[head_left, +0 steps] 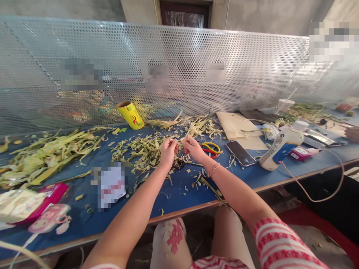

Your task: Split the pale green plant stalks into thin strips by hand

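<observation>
Hands meet over the middle of the blue worktop [179, 194]. The left hand [168, 151] and the right hand [193, 147] are both pinched closed on a thin pale strip of dried husk [182, 141] that runs between the fingertips, just above a loose heap of husk scraps [146, 149]. Each grip looks tight, with thumb against forefinger, and nothing else is in either hand.

I judge that the step in hand is to pull or split this strip, or to twist it; the detail at the fingertips is too small to say which. The next move calls for a steady, even tension, because such a thin strip may tear.

Yellow-handled scissors [211, 148] lie just beside the right hand. A smartphone [240, 153] lies further right, then a white bottle [280, 145] on its side. A larger pile of long husks [45, 153] is at the left, and a yellow roll [130, 115] stands tilted near the perforated metal screen [196, 67].
</observation>
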